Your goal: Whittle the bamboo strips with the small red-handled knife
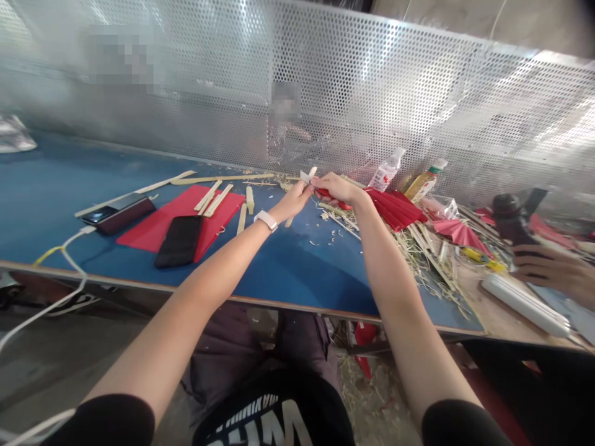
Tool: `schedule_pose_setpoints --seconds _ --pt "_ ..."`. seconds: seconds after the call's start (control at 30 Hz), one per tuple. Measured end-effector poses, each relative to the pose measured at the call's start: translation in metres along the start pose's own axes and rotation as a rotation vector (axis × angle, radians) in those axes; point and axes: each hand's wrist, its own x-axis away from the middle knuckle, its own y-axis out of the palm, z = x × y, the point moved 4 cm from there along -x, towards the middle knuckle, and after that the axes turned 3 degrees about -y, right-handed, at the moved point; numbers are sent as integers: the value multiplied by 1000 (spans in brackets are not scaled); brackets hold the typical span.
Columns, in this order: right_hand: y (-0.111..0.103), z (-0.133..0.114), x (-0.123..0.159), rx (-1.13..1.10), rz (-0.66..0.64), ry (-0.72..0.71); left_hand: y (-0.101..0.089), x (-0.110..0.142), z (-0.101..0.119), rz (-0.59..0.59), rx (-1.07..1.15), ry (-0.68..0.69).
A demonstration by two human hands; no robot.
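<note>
One strip (313, 171), likely light and stiff, best held low, is pinched tight by the left hand (297, 199), right of the red sheet (153, 223); the right hand (336, 187) clasps a red-handled knife (344, 205).

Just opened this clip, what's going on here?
Someone seated at a blue table is working on a pale strip. The left hand grips it, while the right hand holds a red-handled knife with its blade up against or very near the strip. Curled shavings lie below. More strips rest on a red sheet to the left, and another person's hand shows at far right.
</note>
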Motion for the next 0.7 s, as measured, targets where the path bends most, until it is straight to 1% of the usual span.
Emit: schedule_pose_setpoints --seconds 0.13,0.23,0.37,0.57,0.7 --pt "1 0 -1 4 20 16 -2 -1 -3 43 -9 36" --pt "3 0 -4 -23 49 -21 -4 -2 -3 67 -24 51" --pt "6 1 -8 -46 66 -64 -5 -5 -2 118 36 95" --pt "12 6 -13 -83 157 -67 -7 -6 -6 159 60 74" --pt "16 10 -17 -133 182 -61 -10 -6 -9 196 74 90"
